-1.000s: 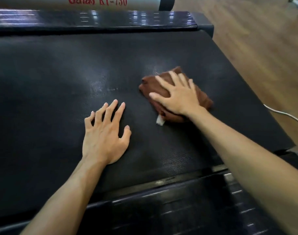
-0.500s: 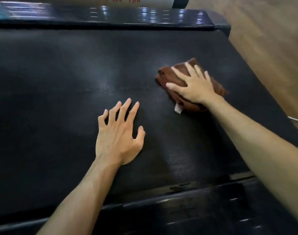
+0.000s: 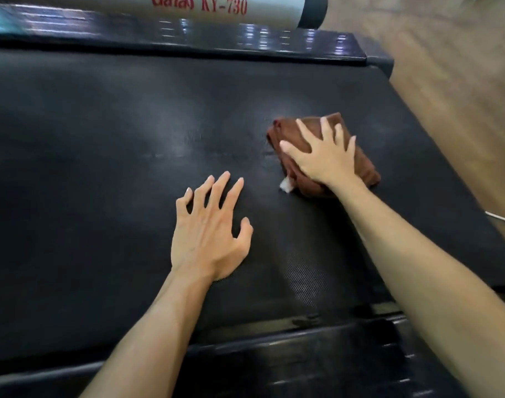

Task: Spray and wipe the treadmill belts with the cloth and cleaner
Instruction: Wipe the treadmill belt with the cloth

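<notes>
Head view: right hand [image 3: 326,159] lies flat w/ fingers spread and straight, pressing on 1 folded brown terry cloth [image 3: 366,173] w/ a small white tag [image 3: 286,185] at its near-left corner. Cloth sits on the right-centre of the wide black textured treadmill belt [image 3: 102,168], near the right edge. Left hand [image 3: 209,234] rests on the belt just left of the cloth, apart from it, fingers splayed and slightly arched, holding nothing; looks like bracing.

Progress, judged: wiping is underway. A faint sheen mid-belt suggests spray is already on; can't tell how much is wiped. Left and far parts prob. still to do, plus other belts.

Count: 2 hands, 1 cloth, 1 belt in view, 0 cleaner bottles visible.
</notes>
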